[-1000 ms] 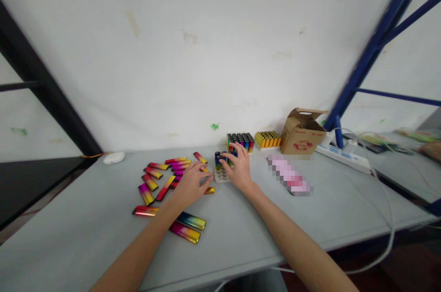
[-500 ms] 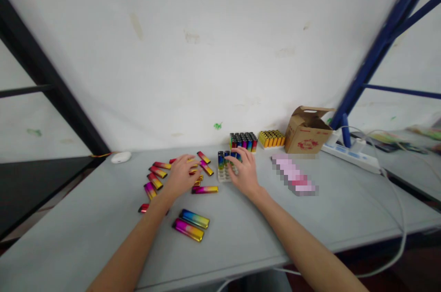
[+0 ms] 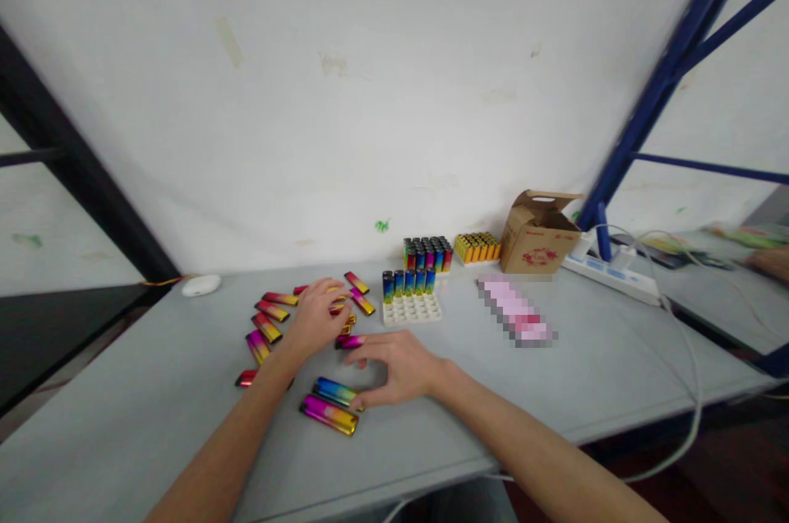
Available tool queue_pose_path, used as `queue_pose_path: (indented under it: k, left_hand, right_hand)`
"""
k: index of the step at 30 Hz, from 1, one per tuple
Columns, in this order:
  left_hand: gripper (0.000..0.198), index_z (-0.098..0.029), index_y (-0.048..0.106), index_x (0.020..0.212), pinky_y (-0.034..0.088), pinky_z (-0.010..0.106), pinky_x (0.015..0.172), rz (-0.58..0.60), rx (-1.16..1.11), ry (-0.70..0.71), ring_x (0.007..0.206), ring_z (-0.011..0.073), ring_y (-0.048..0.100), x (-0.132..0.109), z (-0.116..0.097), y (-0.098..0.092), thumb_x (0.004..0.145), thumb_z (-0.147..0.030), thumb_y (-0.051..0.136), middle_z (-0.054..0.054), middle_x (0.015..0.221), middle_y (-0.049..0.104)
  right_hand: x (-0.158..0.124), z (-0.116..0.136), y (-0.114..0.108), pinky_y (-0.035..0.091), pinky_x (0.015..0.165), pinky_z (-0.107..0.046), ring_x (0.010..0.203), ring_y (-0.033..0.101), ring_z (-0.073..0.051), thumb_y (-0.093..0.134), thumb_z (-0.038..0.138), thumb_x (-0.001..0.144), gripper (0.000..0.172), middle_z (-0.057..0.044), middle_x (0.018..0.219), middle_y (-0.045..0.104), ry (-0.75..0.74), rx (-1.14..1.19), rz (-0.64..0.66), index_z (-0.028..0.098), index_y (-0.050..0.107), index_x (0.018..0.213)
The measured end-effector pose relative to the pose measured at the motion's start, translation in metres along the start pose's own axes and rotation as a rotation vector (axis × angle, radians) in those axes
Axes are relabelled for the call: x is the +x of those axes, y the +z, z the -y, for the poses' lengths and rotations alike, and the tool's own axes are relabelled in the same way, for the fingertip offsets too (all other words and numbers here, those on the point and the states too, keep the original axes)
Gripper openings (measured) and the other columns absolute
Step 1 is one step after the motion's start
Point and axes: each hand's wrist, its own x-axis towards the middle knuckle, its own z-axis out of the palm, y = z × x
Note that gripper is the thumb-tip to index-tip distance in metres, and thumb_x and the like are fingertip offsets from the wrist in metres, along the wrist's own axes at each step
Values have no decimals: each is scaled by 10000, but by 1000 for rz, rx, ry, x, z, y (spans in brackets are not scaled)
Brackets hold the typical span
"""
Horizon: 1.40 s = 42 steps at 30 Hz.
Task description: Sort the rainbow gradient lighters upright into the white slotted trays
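My left hand (image 3: pixel 317 313) hovers over or rests on a loose cluster of shiny lighters, its fingers slightly bent and apart; some lighters are hidden beneath it. My right hand (image 3: pixel 400 367) is open, thumb and fingers spread around nothing. Its thumb tip is at the end of a blue-yellow lighter (image 3: pixel 336 391), contact unclear, and its fingertips cover part of a magenta-ended lighter (image 3: pixel 350 341). A magenta-yellow lighter (image 3: pixel 329 414) lies just in front. Beyond, a white tray with holes (image 3: pixel 412 311) holds a back row of upright blue-yellow lighters (image 3: pixel 408 283).
Behind that tray stands a block of mixed-colour lighters (image 3: pixel 428 254), beside a tray of yellow ones (image 3: pixel 477 247). An open cardboard box (image 3: pixel 536 235), a power strip (image 3: pixel 616 276) and a pixelated pink item (image 3: pixel 514 307) are on the right. A white case (image 3: pixel 201 285) sits at left.
My right hand has left the tray and come down and left to the loose lighters, uncovering the tray's upright row. My left hand stays over the cluster. The view has shifted slightly.
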Motion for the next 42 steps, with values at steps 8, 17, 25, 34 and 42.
queue_pose_path:
  k: [8, 17, 25, 34, 42]
  left_hand:
    - [249, -196, 695, 955, 409, 475, 1000, 54, 25, -21, 1087, 284, 553, -3, 7, 1, 792, -328, 561, 115, 1085, 657]
    - [466, -176, 529, 1312, 294, 561, 1077, 231, 55, -18, 1287, 317, 433, -14, -15, 11, 862, -284, 478, 153, 1345, 535]
    - [489, -209, 451, 1396, 193, 614, 1116, 455, 72, -81, 1407, 308, 302, -15, -13, 2, 938, -369, 383, 144, 1504, 385]
    - [469, -195, 549, 1305, 225, 636, 1095, 412, 142, -77, 1370, 327, 352, -12, -26, -7, 963, -432, 331, 162, 1424, 470]
    - [558, -149, 500, 1357, 236, 632, 1104, 458, 110, 1, 1400, 362, 307, -20, -45, 4, 904, -475, 468, 195, 1478, 408]
  right_hand:
    - [2, -4, -13, 423, 634, -253, 690, 610, -172, 719, 319, 677, 196, 26, 724, 670, 36, -163, 58, 244, 681, 854]
    - [2, -8, -5, 447, 722, -277, 818, 628, -197, 665, 471, 800, 324, -50, 878, 695, 14, -176, -17, 203, 692, 980]
    - [0, -6, -24, 427, 724, -266, 801, 579, -172, 678, 329, 800, 201, -34, 863, 652, 5, 39, 4, 202, 669, 955]
    - [8, -31, -44, 385, 562, -229, 603, 475, -102, 661, 512, 778, 357, 39, 690, 501, 411, 811, -542, 200, 516, 874]
    - [6, -36, -46, 433, 555, -219, 672, 600, -120, 740, 460, 716, 403, 13, 803, 628, 497, 1121, -543, 221, 465, 891]
